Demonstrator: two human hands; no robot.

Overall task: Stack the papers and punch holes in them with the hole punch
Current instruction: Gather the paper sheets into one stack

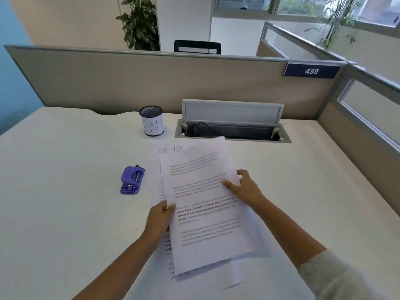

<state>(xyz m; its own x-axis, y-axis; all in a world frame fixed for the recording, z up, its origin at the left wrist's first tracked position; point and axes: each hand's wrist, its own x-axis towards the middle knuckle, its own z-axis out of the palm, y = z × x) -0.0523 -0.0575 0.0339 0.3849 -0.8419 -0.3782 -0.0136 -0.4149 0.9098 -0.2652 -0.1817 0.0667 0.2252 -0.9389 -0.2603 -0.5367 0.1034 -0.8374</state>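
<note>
While my left hand (161, 215) pinches the near-left edge and my right hand (243, 187) grips the right edge, I hold a printed sheet (205, 204) askew over other papers (154, 161) on the desk (65, 169). Stacking is underway; squaring the edges comes next. The purple hole punch (132, 180) sits untouched to the left.

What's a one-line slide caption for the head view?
Both hands, left hand and right hand, gather printed papers on the desk; purple hole punch sits untouched beside them.

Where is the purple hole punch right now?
The hole punch lies on the desk, left of the papers and nearer than the mesh cup, untouched by both hands.
</note>
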